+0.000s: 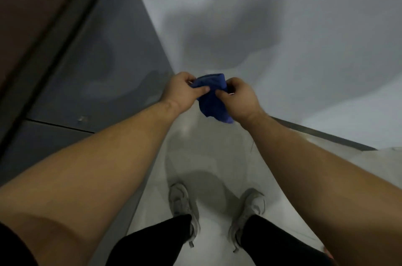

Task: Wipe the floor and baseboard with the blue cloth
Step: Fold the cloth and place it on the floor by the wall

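The cloth (pixel 212 100) is held in the air between both hands, in front of the body and well above the floor (pixel 208 156). It is dark blue and bunched, with a rolled upper edge and a loose lower corner hanging down toward the right wrist. No label, brand or writing can be made out on it; the picture is slightly blurred.

The left hand (pixel 183 89) is closed on the cloth's upper left part, the thumb lying across the front of the fabric and the fingers (pixel 188 79) curled behind it. The right hand (pixel 240 98) is pinched on the cloth's right side, thumb and fingers drawn together on the fabric. Both forearms are bare and reach forward from the lower corners of the view.

Below the hands, a pale, glossy floor is seen, on which two light grey shoes (pixel 181 202) stand side by side, with dark trouser legs (pixel 152 241) above them. No writing can be read on the shoes.

A dark baseboard (pixel 322 134) runs along the foot of the white wall (pixel 304 26) at the right, just behind the right forearm. At the left, a grey panel (pixel 104 52) is seen beside the floor, bordered by a brown surface (pixel 32 4) at the far upper left. A grey shadow falls on the wall above the hands.
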Available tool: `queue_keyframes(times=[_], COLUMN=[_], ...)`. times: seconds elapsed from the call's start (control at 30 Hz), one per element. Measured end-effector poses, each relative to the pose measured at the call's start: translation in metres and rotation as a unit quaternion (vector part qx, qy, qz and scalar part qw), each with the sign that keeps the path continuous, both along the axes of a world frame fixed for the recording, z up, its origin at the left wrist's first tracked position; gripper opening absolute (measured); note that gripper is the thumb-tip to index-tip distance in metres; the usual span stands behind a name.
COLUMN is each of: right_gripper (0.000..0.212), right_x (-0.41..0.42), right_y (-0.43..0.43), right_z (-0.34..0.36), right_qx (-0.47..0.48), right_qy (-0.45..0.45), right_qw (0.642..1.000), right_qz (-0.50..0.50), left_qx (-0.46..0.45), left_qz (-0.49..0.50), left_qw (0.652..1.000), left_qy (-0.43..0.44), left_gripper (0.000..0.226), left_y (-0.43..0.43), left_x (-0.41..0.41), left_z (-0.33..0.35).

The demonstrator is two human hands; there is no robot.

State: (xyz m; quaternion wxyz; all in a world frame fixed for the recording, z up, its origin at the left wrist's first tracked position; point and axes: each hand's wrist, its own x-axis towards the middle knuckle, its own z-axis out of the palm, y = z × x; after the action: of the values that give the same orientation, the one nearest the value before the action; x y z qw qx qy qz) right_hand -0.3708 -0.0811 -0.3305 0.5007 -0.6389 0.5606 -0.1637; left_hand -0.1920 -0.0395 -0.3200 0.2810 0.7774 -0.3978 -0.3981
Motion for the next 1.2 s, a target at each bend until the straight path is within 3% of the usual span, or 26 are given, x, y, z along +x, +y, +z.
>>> queue_keyframes(times=[0.13,0.3,0.43,0.6,0.73,0.83,0.97,1.2], right_gripper=[0.036,0.039,0.035,0.038,0.032,0.054,0.022,0.030], right_x=[0.003,0.002,0.000,0.001,0.006,0.007,0.011,-0.001], right_y=[0.005,0.012,0.014,0.017,0.020,0.023,0.023,0.012], right_z=[-0.102,-0.227,-0.312,-0.398,-0.445,-0.463,-0.487,-0.520], right_qx=[0.108,0.195,0.222,0.268,0.229,0.209,0.146,0.121], right_qy=[-0.073,-0.173,-0.199,-0.248,-0.217,-0.172,-0.066,0.018], right_qw=[0.990,0.964,0.950,0.916,0.935,0.955,0.981,0.981], right_qz=[-0.045,-0.053,-0.095,-0.163,-0.165,-0.124,-0.108,-0.149], left_qx=[0.005,-0.011,-0.025,-0.025,-0.025,-0.024,-0.034,-0.010], left_qz=[-0.025,-0.044,-0.030,0.016,0.022,0.023,-0.015,-0.076], left_qw=[0.998,0.994,0.997,0.992,0.994,0.995,0.998,0.997], left_qy=[0.049,0.102,0.067,0.126,0.103,0.094,0.047,-0.030], left_gripper=[0.007,0.029,0.017,0.009,0.004,0.010,0.009,0.010], left_y=[0.005,0.004,0.001,-0.001,-0.001,0.002,0.000,-0.013], left_x=[0.000,-0.007,-0.008,-0.006,-0.007,-0.007,0.003,0.023], left_z=[-0.106,-0.237,-0.328,-0.406,-0.450,-0.469,-0.490,-0.522])
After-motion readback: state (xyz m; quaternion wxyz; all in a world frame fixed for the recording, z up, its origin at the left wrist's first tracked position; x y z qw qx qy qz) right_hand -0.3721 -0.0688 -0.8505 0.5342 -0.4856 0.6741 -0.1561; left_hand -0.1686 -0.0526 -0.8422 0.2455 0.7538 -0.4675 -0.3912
